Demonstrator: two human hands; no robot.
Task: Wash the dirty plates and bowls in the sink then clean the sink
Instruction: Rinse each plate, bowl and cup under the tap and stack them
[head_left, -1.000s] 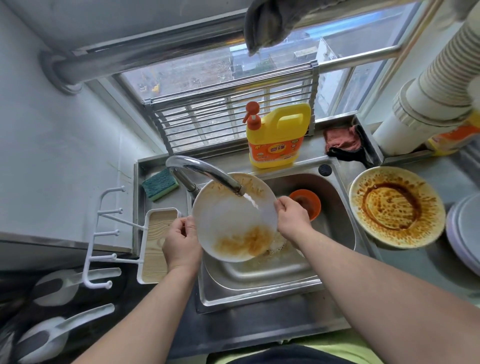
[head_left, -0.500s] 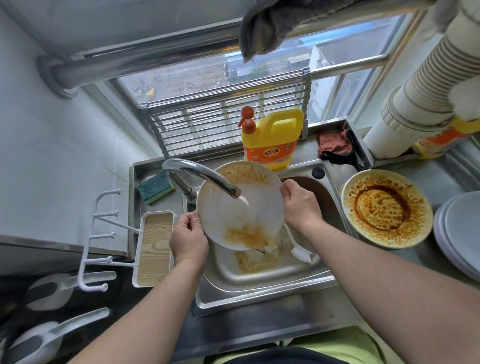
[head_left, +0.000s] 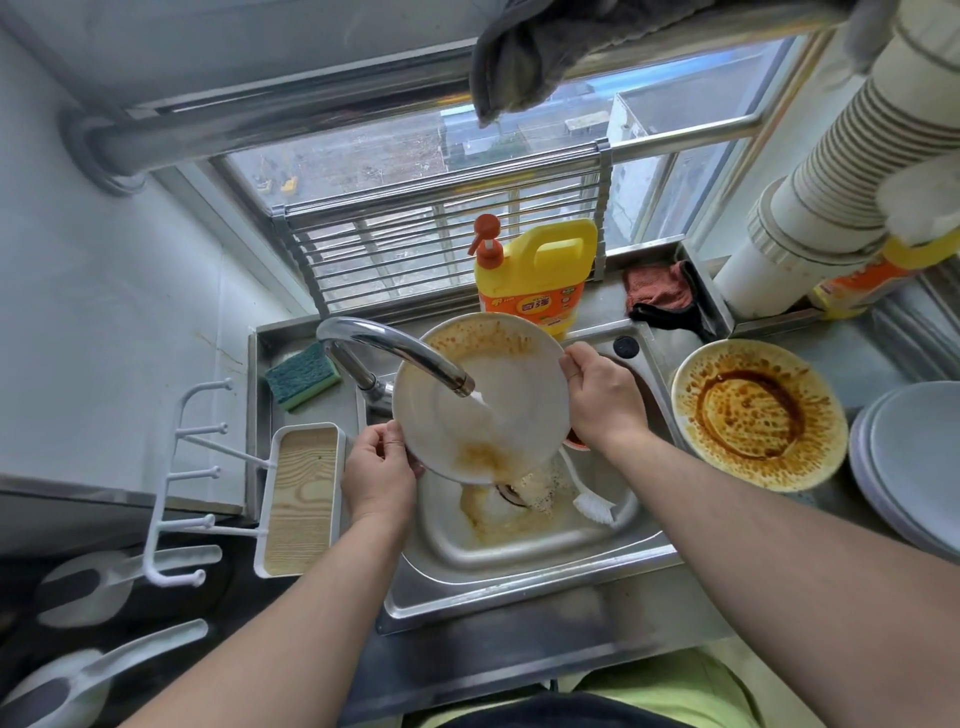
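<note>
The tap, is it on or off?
On. A white stream of water pours from the spout of the tap onto the tilted plate, and brown runoff pools in the sink below.

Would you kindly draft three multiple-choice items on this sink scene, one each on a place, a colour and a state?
1. Where is the green sponge?
A. left of the tap
B. in the basin
C. on the stained plate

2. What colour is the detergent bottle?
A. blue
B. yellow
C. white

3. What is the state of the tap?
A. off
B. hidden
C. running

Answers:
1 A: it lies on the sink ledge, left of the tap.
2 B: its body is yellow, with an orange label.
3 C: water falls onto the white plate held by the left hand and right hand.
</note>
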